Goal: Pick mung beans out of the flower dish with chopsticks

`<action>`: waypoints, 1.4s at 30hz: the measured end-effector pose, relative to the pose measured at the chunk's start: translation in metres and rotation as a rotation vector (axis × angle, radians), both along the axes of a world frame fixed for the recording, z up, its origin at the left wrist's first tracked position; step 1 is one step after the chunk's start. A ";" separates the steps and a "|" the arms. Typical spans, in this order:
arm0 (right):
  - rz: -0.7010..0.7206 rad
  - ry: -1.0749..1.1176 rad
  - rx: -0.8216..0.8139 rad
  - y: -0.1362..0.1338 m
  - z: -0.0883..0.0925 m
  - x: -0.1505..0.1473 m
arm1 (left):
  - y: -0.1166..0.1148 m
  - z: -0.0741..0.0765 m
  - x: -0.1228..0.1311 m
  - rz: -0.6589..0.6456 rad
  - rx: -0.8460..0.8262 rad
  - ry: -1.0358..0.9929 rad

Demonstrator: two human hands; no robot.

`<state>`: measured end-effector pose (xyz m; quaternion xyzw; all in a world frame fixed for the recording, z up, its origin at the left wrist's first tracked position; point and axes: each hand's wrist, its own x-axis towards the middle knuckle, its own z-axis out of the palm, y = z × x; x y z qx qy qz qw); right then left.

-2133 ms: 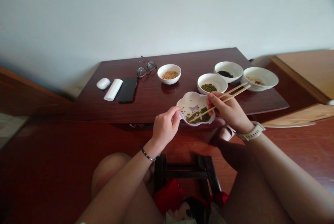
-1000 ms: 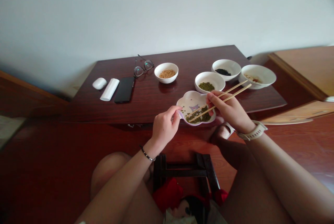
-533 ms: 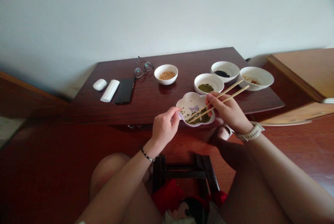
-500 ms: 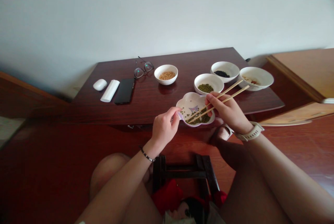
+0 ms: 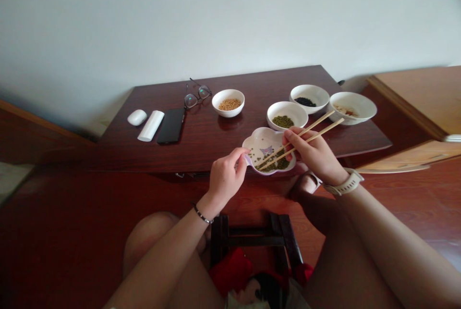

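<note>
My left hand pinches the handle of a flower-shaped dish with a lilac rim and a cartoon print, at the table's front edge. Green mung beans lie in it, heaped to the right with a few scattered at left. In my right hand is a pair of wooden chopsticks, their tips down among the beans. Just behind the dish stands a white bowl with more green beans. Beyond it are a bowl of black beans and a bowl with pale and reddish pieces.
A bowl of yellowish beans stands mid-table. Left of it lie eyeglasses, a black phone, a white cylindrical object and a white rounded case. A wooden cabinet adjoins the dark table at right. Below is a dark stool.
Almost nothing differs. The whole view has shifted very slightly; both hands keep their hold, and the chopstick tips stay in the beans.
</note>
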<state>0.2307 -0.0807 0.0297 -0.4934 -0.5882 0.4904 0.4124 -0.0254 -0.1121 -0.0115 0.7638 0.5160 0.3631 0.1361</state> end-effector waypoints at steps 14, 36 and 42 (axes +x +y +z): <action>-0.009 0.005 0.009 0.001 -0.003 0.000 | -0.001 0.000 0.000 0.003 -0.007 0.015; -0.006 -0.012 0.015 0.000 -0.001 -0.001 | -0.001 0.001 0.000 0.001 -0.001 0.011; -0.016 -0.026 0.019 -0.001 0.001 -0.002 | -0.001 0.000 0.000 -0.004 -0.006 0.006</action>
